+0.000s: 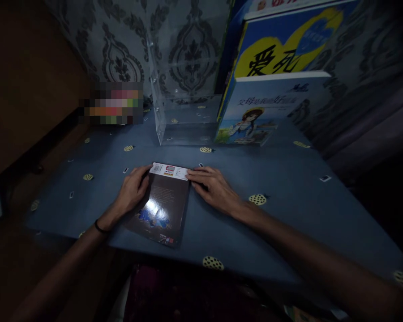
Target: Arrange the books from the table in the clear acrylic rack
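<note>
A dark brown book lies on the blue tablecloth in front of me. Its glossy cover catches the light over a blue picture, and a white strip with a barcode runs along its far edge. My left hand holds the book's far left corner, fingers bent round the edge; a dark band circles that wrist. At the far right corner, the fingertips of my right hand press together on the end of the white strip. The undersides of the fingers are hidden.
Behind the book stands a clear acrylic rack. Its right side holds a light blue book and a yellow and blue book. A blurred, pixelated object sits at the back left. The tablecloth has pineapple prints.
</note>
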A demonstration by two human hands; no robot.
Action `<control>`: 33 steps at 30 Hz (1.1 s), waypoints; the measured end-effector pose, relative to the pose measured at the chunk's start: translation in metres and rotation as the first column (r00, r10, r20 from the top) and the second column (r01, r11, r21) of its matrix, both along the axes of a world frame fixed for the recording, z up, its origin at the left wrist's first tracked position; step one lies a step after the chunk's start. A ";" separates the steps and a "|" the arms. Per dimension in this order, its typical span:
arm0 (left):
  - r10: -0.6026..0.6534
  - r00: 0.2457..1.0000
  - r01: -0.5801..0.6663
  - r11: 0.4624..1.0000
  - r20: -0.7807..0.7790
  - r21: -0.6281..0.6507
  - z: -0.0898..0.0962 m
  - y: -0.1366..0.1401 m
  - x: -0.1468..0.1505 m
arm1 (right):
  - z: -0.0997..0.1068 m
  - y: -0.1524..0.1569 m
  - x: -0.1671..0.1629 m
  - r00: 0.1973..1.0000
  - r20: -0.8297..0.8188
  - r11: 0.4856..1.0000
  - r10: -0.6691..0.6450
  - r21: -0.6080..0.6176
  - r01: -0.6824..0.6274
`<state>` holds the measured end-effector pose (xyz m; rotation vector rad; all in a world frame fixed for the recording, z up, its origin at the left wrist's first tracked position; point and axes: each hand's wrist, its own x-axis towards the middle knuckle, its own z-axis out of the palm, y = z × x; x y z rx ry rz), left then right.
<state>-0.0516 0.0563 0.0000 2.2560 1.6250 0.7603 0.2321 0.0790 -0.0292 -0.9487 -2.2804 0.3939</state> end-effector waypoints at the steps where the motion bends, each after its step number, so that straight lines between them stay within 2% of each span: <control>1: 0.007 0.999 -0.005 1.000 0.052 -0.030 0.001 -0.002 -0.001 | 0.000 0.001 0.000 1.000 -0.008 1.000 -0.001 0.003 0.001; 4: 0.032 0.984 -0.011 0.993 0.173 -0.120 0.006 -0.011 -0.007 | 0.000 0.002 0.001 0.999 -0.035 1.000 0.008 0.016 -0.007; 6: 0.010 0.986 0.017 0.986 0.165 -0.163 0.011 -0.022 -0.012 | 0.000 0.002 0.001 0.999 -0.045 1.000 0.019 0.025 -0.018; 10: -0.136 0.989 0.122 0.972 -0.057 -0.202 0.018 -0.060 -0.016 | 0.000 0.001 -0.001 0.999 -0.043 0.999 0.022 0.047 -0.020; 15: -0.325 0.869 0.296 0.946 -0.374 -0.134 0.010 -0.114 -0.002 | 0.002 -0.006 -0.004 0.999 -0.034 0.998 0.017 0.060 -0.015; 18: -0.327 0.806 0.326 0.941 -0.493 -0.090 0.003 -0.131 0.006 | 0.003 -0.013 -0.005 0.999 -0.032 0.998 0.021 0.057 -0.019; 22: -0.314 0.773 0.369 0.929 -0.551 -0.012 0.004 -0.142 0.000 | 0.004 -0.025 -0.005 0.999 -0.010 0.998 0.031 0.060 -0.030; 25: -0.329 0.807 0.404 0.913 -0.489 0.053 0.016 -0.144 -0.011 | 0.007 -0.028 -0.004 0.997 -0.042 0.997 0.066 0.051 -0.064; 28: -0.338 0.901 0.382 0.915 -0.272 0.127 0.038 -0.138 -0.018 | 0.012 -0.026 -0.001 0.982 -0.135 0.991 0.133 -0.010 -0.136; 30: -0.292 0.953 0.304 0.931 -0.085 0.205 0.053 -0.126 -0.019 | 0.015 -0.023 0.002 0.963 -0.199 0.976 0.184 -0.080 -0.203; 33: -0.117 0.967 0.059 0.967 0.227 0.249 0.066 -0.097 -0.014 | 0.016 -0.021 0.003 0.939 -0.252 0.945 0.236 -0.164 -0.282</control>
